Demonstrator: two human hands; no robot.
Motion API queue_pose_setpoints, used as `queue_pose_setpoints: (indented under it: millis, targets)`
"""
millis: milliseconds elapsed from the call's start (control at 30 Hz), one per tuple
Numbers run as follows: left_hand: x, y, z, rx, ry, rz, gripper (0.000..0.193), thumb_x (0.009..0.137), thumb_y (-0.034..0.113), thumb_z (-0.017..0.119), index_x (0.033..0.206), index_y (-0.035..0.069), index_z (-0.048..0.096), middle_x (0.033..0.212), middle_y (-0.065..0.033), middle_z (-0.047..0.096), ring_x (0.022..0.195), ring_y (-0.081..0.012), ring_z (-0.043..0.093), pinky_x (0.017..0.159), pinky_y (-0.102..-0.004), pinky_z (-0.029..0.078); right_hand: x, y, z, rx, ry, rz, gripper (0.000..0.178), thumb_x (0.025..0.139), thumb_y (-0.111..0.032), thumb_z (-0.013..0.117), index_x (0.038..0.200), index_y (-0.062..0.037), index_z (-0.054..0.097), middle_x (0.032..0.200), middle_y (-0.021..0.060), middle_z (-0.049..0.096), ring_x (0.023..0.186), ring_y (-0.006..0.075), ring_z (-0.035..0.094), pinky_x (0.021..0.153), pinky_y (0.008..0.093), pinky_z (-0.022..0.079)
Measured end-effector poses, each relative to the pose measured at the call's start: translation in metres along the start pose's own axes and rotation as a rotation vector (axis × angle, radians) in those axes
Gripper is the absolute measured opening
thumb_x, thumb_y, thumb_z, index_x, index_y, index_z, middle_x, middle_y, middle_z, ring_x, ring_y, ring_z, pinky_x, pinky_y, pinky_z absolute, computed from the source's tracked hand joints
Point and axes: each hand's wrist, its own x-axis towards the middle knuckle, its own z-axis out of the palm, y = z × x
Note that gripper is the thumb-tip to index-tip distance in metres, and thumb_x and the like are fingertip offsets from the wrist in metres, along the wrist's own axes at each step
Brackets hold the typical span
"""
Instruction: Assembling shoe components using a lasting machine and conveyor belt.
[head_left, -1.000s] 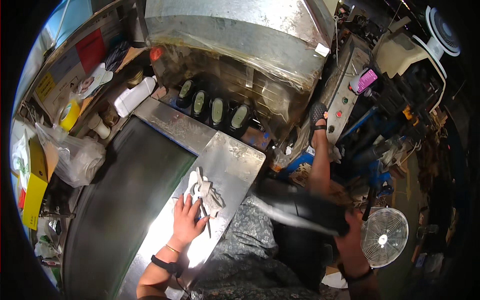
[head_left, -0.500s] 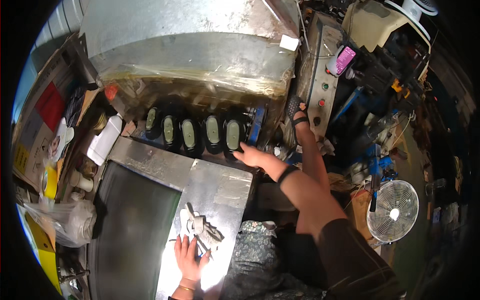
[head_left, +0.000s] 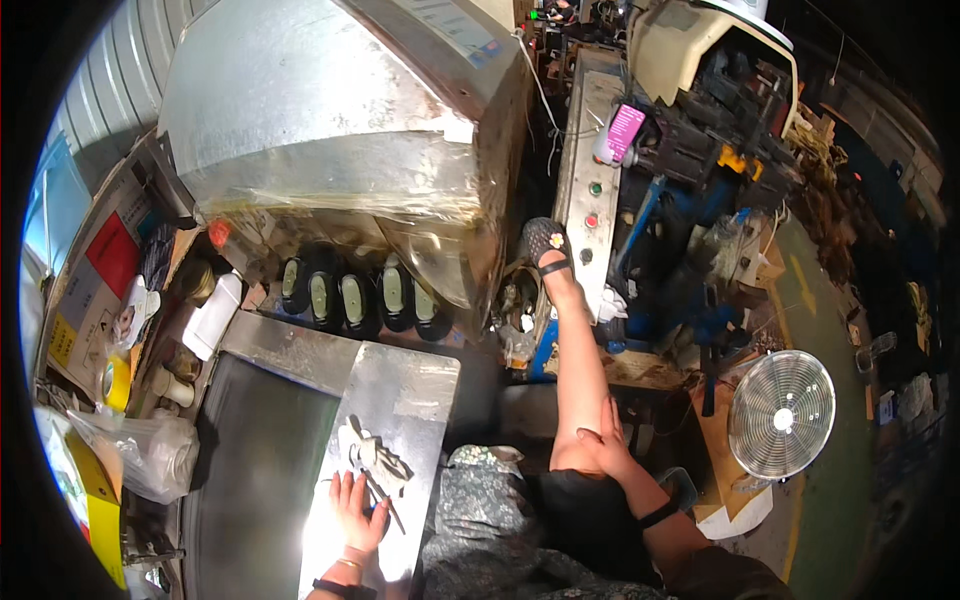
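My left hand (head_left: 357, 515) lies flat with fingers apart on a bright metal plate (head_left: 418, 378). Just beyond its fingertips is a crumpled, light-coloured cloth-like bundle (head_left: 378, 456). A thin dark stick-like tool (head_left: 394, 512) lies close to the thumb; what kind it is I cannot tell. My right hand (head_left: 604, 447) rests with extended fingers on the knee of my raised bare leg (head_left: 574, 370), holding nothing. Ahead, several black shoes (head_left: 356, 302) with pale green oval insoles stand in a row beneath a metal hood (head_left: 300, 100).
Left of the plate runs a dark conveyor belt (head_left: 255, 450). Yellow tape (head_left: 116, 383) and a plastic bag (head_left: 160, 455) sit at the far left. A control panel (head_left: 588, 160) with buttons is ahead, where my sandalled foot (head_left: 546, 245) is propped. A round fan (head_left: 782, 415) stands at right.
My right hand has drawn back from the rightmost shoe to my knee. The view has turned right, and the hood's edge now partly covers that shoe. My left hand stays beside the bundle.
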Motion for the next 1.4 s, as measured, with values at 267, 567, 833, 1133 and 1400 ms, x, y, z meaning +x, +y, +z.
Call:
queue_pose_setpoints:
  millis: [267, 567, 833, 1133, 1400]
  targets:
    - [-0.002, 0.006, 0.003, 0.076, -0.020, 0.001, 0.057, 0.083, 0.028, 0.065, 0.133, 0.003, 0.050, 0.140, -0.0249, 0.043, 0.135, -0.0454, 0.030, 0.112, -0.0519, 0.025, -0.123, -0.056, -0.076, -0.119, -0.324, -0.127, 0.098, 0.078, -0.046, 0.071, 0.146, 0.0023, 0.019, 0.147, 0.0369, 0.018, 0.130, 0.0545, 0.032, 0.105, 0.0516, 0.037]
    - [0.006, 0.006, 0.020, -0.029, 0.080, -0.052, 0.060, 0.073, 0.024, 0.074, 0.128, 0.009, 0.056, 0.131, -0.0220, 0.050, 0.127, -0.0433, 0.039, 0.110, -0.0535, 0.027, -0.136, -0.097, -0.110, -0.229, -0.187, -0.267, 0.093, 0.074, -0.044, 0.074, 0.142, 0.0044, 0.033, 0.147, 0.0339, 0.026, 0.133, 0.0500, 0.031, 0.108, 0.0539, 0.029]
    - [-0.126, -0.003, -0.055, 0.225, 0.278, -0.255, 0.046, 0.078, 0.023, 0.066, 0.121, 0.007, 0.059, 0.133, -0.0176, 0.052, 0.133, -0.0400, 0.037, 0.109, -0.0553, 0.028, -0.101, -0.086, -0.049, -0.364, -0.009, -0.688, 0.061, 0.092, -0.026, 0.059, 0.141, 0.0036, 0.037, 0.146, 0.0290, 0.033, 0.137, 0.0446, 0.029, 0.113, 0.0501, 0.022]
    - [-0.499, -0.035, -0.290, 0.974, 0.365, -2.022, 0.074, 0.068, 0.045, 0.072, 0.128, 0.007, 0.050, 0.137, -0.0189, 0.044, 0.129, -0.0407, 0.037, 0.101, -0.0522, 0.037, -0.113, -0.097, -0.029, -0.426, 0.165, -0.951, 0.052, 0.090, -0.037, 0.062, 0.124, -0.0005, 0.048, 0.123, 0.0259, 0.043, 0.109, 0.0451, 0.045, 0.088, 0.0540, 0.041]
    - [-0.615, 0.007, -0.331, -0.007, 0.343, -2.071, 0.052, 0.093, 0.046, 0.051, 0.102, -0.001, 0.069, 0.104, -0.0189, 0.067, 0.104, -0.0298, 0.063, 0.091, -0.0368, 0.049, -0.090, -0.078, -0.023, -0.520, -0.003, -0.998, 0.072, 0.086, -0.050, 0.064, 0.134, 0.0018, 0.048, 0.134, 0.0373, 0.041, 0.118, 0.0531, 0.045, 0.096, 0.0568, 0.041]
